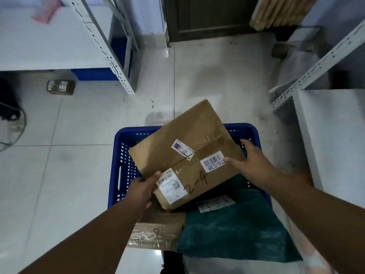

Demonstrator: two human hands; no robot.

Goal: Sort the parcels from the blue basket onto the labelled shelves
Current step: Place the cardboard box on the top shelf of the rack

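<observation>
A brown cardboard parcel (189, 143), marked "2-4" by hand and carrying a barcode label "T6-538", is held tilted above the blue basket (122, 159). My left hand (142, 190) grips its near left corner, thumb on top by a white label. My right hand (250, 161) holds its right edge, thumb on the barcode label. Inside the basket lie a dark green mailer bag (237, 230) with a white label and another taped brown box (158, 230), partly hidden under the held parcel.
A grey metal shelf unit (106, 46) stands at the left with a blue bin (94, 74) under it. Another shelf (331, 119) is at the right. A small brown box (60, 87) sits on the tiled floor. A dark door (207, 16) is ahead.
</observation>
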